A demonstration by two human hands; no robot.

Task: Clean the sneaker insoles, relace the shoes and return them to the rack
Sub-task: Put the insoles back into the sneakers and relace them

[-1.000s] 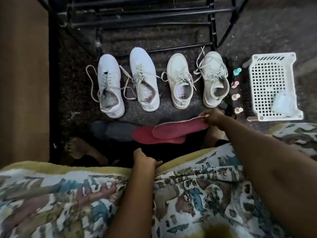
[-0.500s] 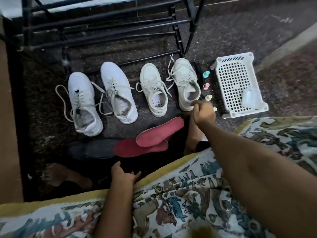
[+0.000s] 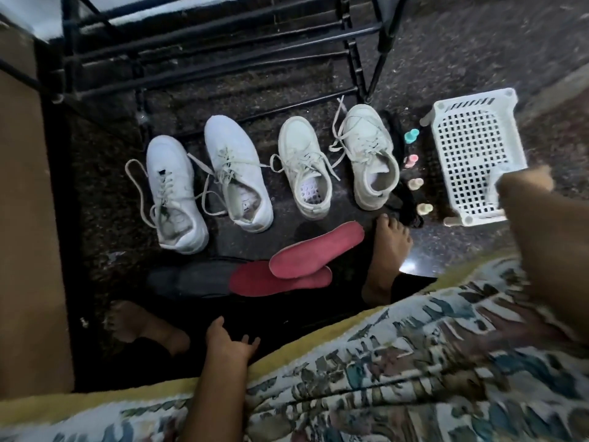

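Several white sneakers stand in a row on the dark floor: two with loose laces on the left (image 3: 173, 193) (image 3: 237, 169), two on the right (image 3: 304, 167) (image 3: 371, 154). In front of them two red insoles (image 3: 315, 250) (image 3: 274, 280) lie overlapped, with a dark insole (image 3: 191, 279) to their left. My left hand (image 3: 229, 342) rests at the yellow edge of the patterned seat cover, fingers spread and holding nothing. My right hand (image 3: 526, 183) is blurred over the near corner of the white basket (image 3: 471, 148); its fingers cannot be made out.
The black metal shoe rack (image 3: 204, 59) stands behind the sneakers. Several small coloured bottles (image 3: 412, 161) line up between the right sneaker and the basket, beside a dark cloth (image 3: 404, 199). My bare feet (image 3: 389, 250) (image 3: 140, 323) are on the floor. A brown panel (image 3: 28, 218) is on the left.
My right hand has let go of the upper red insole, which now lies across the other, and has swung right to the basket. My left hand stays at the seat edge.
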